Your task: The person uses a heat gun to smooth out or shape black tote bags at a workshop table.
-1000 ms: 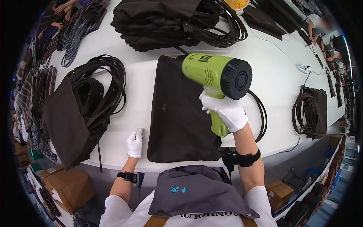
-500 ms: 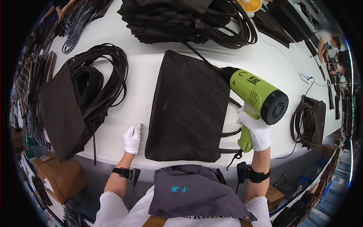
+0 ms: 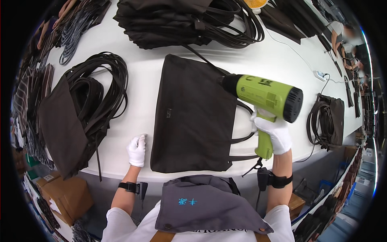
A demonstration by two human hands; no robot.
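A dark brown tote bag [image 3: 193,121] lies flat on the white table, its handles [image 3: 246,129] spread out to the right. My right hand [image 3: 276,133], in a white glove, is wrapped round the grip of a green heat gun [image 3: 262,94]. The gun's black nozzle points left over the bag's upper right edge. Left of the bag, my left hand [image 3: 137,151] rests on the table, also in a white glove. Its fingers are curled closed, and nothing shows in them. A small gap lies between this hand and the bag.
Folded dark bags with looped straps [image 3: 76,113] lie on the left, and a thick pile of dark bags [image 3: 161,24] at the back. Another strapped bundle [image 3: 330,121] sits right, near a white power strip [image 3: 320,75]. A cardboard box [image 3: 70,197] stands below the table, left.
The heat gun has turned, its back end swinging slightly down and its body lying more level. The view has shifted a little to the right. My left hand stays closed beside the bag.
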